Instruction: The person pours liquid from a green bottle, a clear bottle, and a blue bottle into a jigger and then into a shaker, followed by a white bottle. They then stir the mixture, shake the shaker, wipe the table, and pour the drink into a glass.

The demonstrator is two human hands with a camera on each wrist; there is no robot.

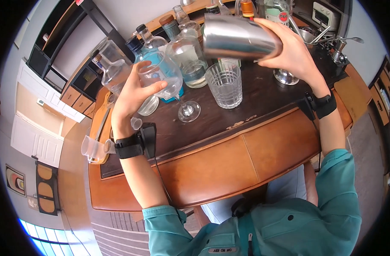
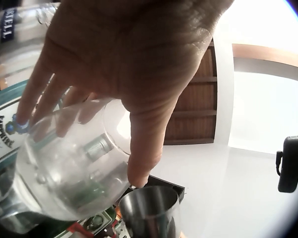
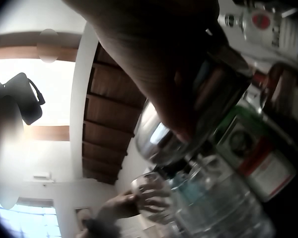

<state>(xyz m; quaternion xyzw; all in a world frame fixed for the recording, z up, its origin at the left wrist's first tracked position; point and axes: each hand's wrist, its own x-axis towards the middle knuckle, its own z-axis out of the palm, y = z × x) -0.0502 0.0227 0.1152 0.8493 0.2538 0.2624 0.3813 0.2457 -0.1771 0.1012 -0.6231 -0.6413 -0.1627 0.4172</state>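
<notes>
My left hand (image 1: pixel 128 94) grips the bowl of a clear stemmed glass (image 1: pixel 172 85), its thumb near the rim and its fingers around the far side. The glass's round foot is at the dark tabletop (image 1: pixel 263 91). In my right hand (image 1: pixel 295 51) is a silver shaker tin (image 1: pixel 237 37), held nearly sideways above the table. The tin's open mouth (image 2: pixel 151 201) shows in the left wrist view, close past the thumb. Under the tin stands a cut-glass tumbler (image 1: pixel 224 87). No stream of liquid shows between tin and glass.
Behind the hands several bottles stand close together, among them a blue one (image 1: pixel 163 68) and a corked clear one (image 1: pixel 186 57). A bar spoon (image 1: pixel 353 39) and metal tools are at right. Plastic cups (image 1: pixel 92 147) sit on the left edge.
</notes>
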